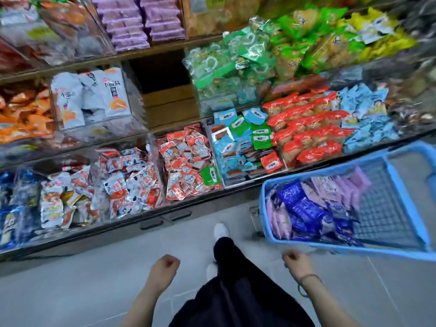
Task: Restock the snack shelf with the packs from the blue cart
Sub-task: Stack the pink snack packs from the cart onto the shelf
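The blue cart (pixel 401 250) stands at the lower right on the floor. It holds dark blue packs (pixel 304 208) and pale purple packs (pixel 337 187). The snack shelf (pixel 212 194) runs across the top, with clear bins full of packets. One bin (pixel 165 95) in the middle row holds nothing; purple packs (pixel 141 22) fill the bin above it. My left hand (pixel 165 267) hangs low in front of me, fingers curled into a fist, holding nothing. My right hand (pixel 296 260) is also curled with nothing in it, just below the cart's near rim.
Grey tiled floor (pixel 82 291) lies between me and the shelf. My legs and white shoe (pixel 220 231) stand close to the shelf base. The cart's handle (pixel 422 149) points toward the right end of the shelf.
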